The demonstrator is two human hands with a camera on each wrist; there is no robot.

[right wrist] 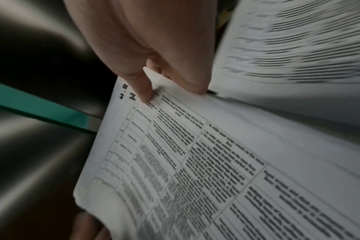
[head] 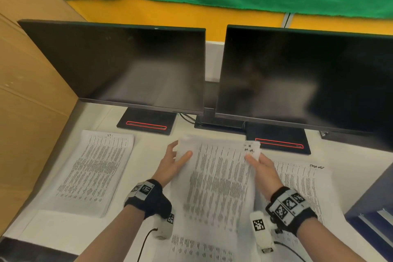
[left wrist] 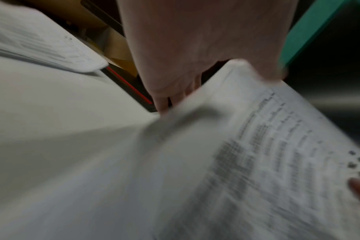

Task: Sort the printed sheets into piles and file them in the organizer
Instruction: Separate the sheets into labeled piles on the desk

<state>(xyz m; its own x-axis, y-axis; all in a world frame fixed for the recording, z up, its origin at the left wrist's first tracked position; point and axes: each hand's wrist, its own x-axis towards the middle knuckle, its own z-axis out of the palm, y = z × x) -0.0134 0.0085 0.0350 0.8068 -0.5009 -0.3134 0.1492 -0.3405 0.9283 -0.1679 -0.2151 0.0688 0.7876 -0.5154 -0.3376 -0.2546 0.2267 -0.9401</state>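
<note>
A pile of printed sheets (head: 93, 172) is lying flat toward the left edge of the desk (head: 148, 138), in front of the left monitor (head: 119, 66). Just right of it, the left hand (head: 170, 166) is gripping the far-left corner of a raised sheet (head: 217, 178), thumb on the printed face and fingers (left wrist: 162, 104) curled behind the edge. That sheet is being held up over the middle of the desk, tilted, its top edge nearing the monitor stands. The right hand (head: 263, 168) is pinching its far-right corner, thumb (right wrist: 142, 87) pressing beside some handwritten marks and the other fingers tucked underneath. Both wrist views are blurring the print, so the text cannot be read. More printed sheets (head: 202, 249) are lying beneath the raised one at the near edge. Another pile (head: 302, 185) is lying toward the right edge, in front of the right monitor (head: 306, 78), with a dark blue organizer (head: 370, 215) sitting at the near-right corner.
</note>
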